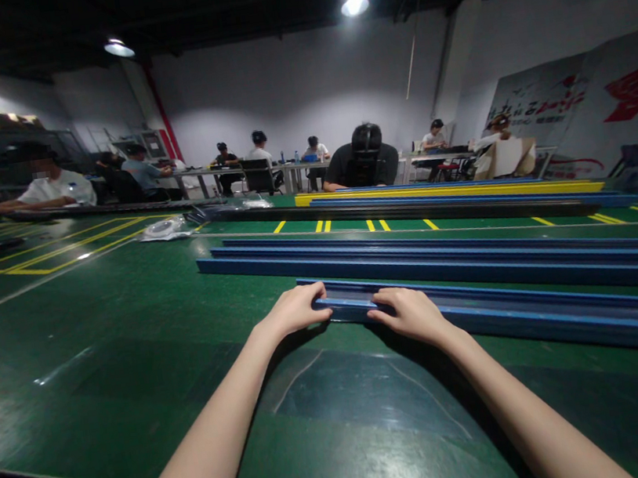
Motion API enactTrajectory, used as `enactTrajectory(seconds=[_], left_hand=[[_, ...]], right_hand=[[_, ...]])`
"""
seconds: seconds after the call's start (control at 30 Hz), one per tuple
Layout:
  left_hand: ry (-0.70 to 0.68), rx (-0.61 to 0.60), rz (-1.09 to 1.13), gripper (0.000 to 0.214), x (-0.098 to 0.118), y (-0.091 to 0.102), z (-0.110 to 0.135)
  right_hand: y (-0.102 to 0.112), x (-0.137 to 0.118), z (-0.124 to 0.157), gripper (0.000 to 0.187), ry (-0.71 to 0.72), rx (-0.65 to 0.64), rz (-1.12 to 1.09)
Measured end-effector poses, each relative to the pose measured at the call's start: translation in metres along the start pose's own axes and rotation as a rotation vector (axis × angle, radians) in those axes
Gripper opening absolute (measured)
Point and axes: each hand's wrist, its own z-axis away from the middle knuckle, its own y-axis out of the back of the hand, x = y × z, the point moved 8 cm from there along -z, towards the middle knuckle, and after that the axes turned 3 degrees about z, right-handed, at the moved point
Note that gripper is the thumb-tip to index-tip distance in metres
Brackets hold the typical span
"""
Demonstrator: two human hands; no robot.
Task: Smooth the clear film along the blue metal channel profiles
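A long blue channel rail (pixel 555 310) lies on the green table, running from in front of me off to the right. My left hand (pixel 298 310) is closed on its left end, thumb at the near wall and fingers over the edge. A short way to the right, my right hand (pixel 411 313) pinches the same near wall between thumb and fingers. Between the hands, a glossy strip of the rail's near wall shows. Behind it lie more blue rails (pixel 392 255), roughly parallel. The far end of the held rail is outside the view.
A clear plastic sheet (pixel 369 390) lies on the green table (pixel 142 295) below my hands. Farther back are a black bar (pixel 410 209), a yellow bar (pixel 449 193) and a clear plastic bag (pixel 166 229). A person (pixel 364 157) in dark clothes leans at the far side.
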Motion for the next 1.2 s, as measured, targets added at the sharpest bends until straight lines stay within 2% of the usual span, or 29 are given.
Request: enactTrajectory(seconds=[0.2,0.47,0.67,1.2], left_hand=[[-0.065,0.013,0.073,0.016,0.006,0.003,0.001],[-0.076,0.015,0.123,0.02,0.009,0.004,0.001],[-0.049,0.009,0.128,0.017,0.006,0.003,0.0],[-0.08,0.054,0.126,0.013,0.001,0.0,-0.006]], right_hand=[[0.001,0.0,0.0,0.03,0.004,0.014,-0.029],[0.002,0.002,0.0,0.024,-0.017,0.046,-0.1],[0.005,0.008,-0.001,0.02,-0.089,0.078,-0.207],[0.005,0.009,-0.002,0.021,-0.073,0.103,-0.249]])
